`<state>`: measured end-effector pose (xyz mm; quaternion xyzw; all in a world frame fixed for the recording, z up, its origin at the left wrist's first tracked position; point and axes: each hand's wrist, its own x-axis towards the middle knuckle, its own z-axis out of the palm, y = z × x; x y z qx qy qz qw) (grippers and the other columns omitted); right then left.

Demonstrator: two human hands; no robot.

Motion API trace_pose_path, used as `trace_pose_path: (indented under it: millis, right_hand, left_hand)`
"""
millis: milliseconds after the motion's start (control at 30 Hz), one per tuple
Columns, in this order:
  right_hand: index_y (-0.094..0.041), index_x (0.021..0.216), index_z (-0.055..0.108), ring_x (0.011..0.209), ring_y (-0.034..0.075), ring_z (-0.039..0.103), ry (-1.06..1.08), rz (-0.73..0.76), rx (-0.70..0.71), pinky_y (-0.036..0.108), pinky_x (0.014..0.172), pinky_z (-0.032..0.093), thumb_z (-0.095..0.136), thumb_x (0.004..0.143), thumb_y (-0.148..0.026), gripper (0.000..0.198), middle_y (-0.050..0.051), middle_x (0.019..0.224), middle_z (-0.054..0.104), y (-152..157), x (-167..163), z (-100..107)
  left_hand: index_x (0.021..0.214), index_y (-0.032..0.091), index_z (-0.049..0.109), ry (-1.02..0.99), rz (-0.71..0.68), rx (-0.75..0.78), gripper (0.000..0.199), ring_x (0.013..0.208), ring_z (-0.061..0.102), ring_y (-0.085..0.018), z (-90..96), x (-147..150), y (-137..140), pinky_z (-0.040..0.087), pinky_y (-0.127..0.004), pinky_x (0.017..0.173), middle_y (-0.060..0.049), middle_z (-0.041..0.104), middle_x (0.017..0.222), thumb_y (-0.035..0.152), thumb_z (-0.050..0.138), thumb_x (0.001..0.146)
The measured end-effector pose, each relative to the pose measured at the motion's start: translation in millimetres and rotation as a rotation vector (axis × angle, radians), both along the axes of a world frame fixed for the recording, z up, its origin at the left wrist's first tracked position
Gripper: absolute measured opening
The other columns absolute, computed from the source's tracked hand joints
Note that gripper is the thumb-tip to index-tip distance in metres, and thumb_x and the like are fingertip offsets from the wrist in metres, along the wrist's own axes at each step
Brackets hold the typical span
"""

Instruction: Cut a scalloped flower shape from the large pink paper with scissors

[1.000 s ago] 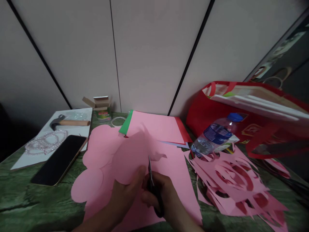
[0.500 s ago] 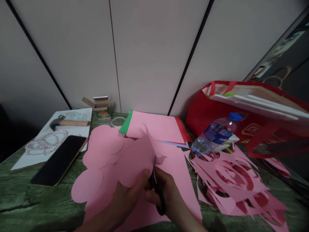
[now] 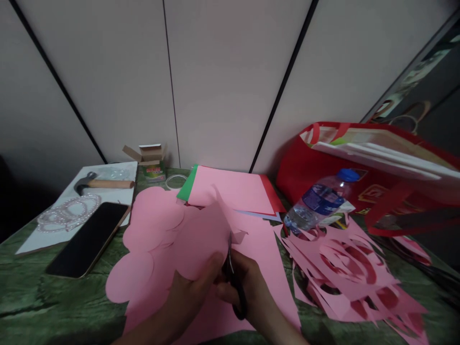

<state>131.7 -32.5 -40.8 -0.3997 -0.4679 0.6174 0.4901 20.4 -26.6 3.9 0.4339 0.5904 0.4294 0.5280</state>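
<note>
Between thumb and fingers, my left hand [image 3: 196,290] pinches a piece of pink paper [image 3: 199,239] with a partly rounded edge. My right hand [image 3: 246,282] is closed around the black handles of a pair of scissors [image 3: 237,292]. The blades point away from me and meet the right edge of the held paper, where a cut strip curls off. Beneath both hands lies a large pink sheet [image 3: 266,258]. Several cut pink paper circles [image 3: 130,277] overlap on its left side.
Pink paper offcuts [image 3: 352,273] pile up at right, beside a leaning water bottle [image 3: 319,199] and a red bag [image 3: 298,163]. Coloured sheets [image 3: 230,187] lie behind. On the left are a phone [image 3: 88,239], a hammer [image 3: 108,183], a bead string [image 3: 68,213] and an opened small box [image 3: 153,165].
The held pink paper has turned slightly, and its upper corner sits a little lower and further left. Both hands stay in nearly the same place.
</note>
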Motion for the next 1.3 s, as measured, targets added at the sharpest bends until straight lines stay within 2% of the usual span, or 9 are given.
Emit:
trace_pose_path:
  millis: [367,533,700,900,1067,1200,1300]
  right_hand:
    - [-0.017,0.065,0.053,0.05,0.009,0.035,-0.004,0.001,-0.024,0.021,0.045,0.026,0.078,0.05,-0.035,0.035,-0.004,0.056,0.047,0,1,1]
    - [-0.017,0.065,0.053,0.047,0.008,0.032,0.02,0.026,-0.001,0.021,0.044,0.023,0.079,0.05,-0.035,0.035,-0.006,0.052,0.042,0,1,-1]
    - [-0.017,0.062,0.051,0.047,0.008,0.03,0.018,0.013,0.007,0.021,0.042,0.022,0.078,0.052,-0.036,0.035,-0.006,0.051,0.039,0,1,5]
    - [-0.016,0.06,0.049,0.046,0.007,0.028,0.016,-0.015,-0.001,0.02,0.041,0.02,0.079,0.05,-0.036,0.037,-0.007,0.049,0.038,-1,1,5]
    - [-0.015,0.06,0.049,0.045,0.006,0.027,0.036,-0.006,-0.003,0.02,0.041,0.02,0.08,0.05,-0.036,0.038,-0.007,0.048,0.038,-1,2,3]
    - [-0.015,0.06,0.049,0.045,0.007,0.03,0.043,-0.015,-0.004,0.02,0.041,0.021,0.08,0.05,-0.035,0.038,-0.007,0.049,0.039,-2,-1,1]
    - [-0.016,0.061,0.048,0.044,0.007,0.03,0.046,0.013,-0.028,0.02,0.041,0.021,0.079,0.051,-0.038,0.04,-0.007,0.048,0.039,-3,-4,-1]
  left_hand:
    - [0.05,0.021,0.058,-0.044,0.017,0.002,0.021,0.053,0.059,-0.019,3.1,0,0,0.046,-0.028,0.052,0.001,0.061,0.047,0.037,0.057,0.063]
    - [0.051,0.021,0.057,-0.025,0.047,0.008,0.019,0.055,0.059,-0.019,3.2,0,0,0.046,-0.028,0.054,0.001,0.063,0.05,0.038,0.057,0.062]
    - [0.051,0.021,0.058,-0.026,0.044,0.013,0.018,0.06,0.061,-0.02,4.2,0,0,0.048,-0.028,0.056,0.0,0.065,0.053,0.035,0.057,0.063]
    - [0.046,0.021,0.055,-0.033,0.071,0.094,0.021,0.063,0.062,-0.019,-5.0,-3,3,0.05,-0.028,0.061,0.0,0.065,0.055,0.034,0.06,0.062]
    - [0.05,0.021,0.055,0.019,0.009,0.191,0.02,0.065,0.063,-0.021,-15.3,-10,8,0.052,-0.029,0.062,0.0,0.06,0.049,0.035,0.061,0.064]
    - [0.06,0.02,0.057,-0.01,-0.017,0.216,0.018,0.071,0.064,-0.02,-21.5,-13,11,0.052,-0.027,0.064,-0.001,0.067,0.064,0.037,0.059,0.068]
    - [0.069,0.019,0.062,0.011,0.02,0.134,0.02,0.074,0.064,-0.02,-22.2,-12,12,0.051,-0.028,0.064,-0.002,0.07,0.072,0.039,0.06,0.067]
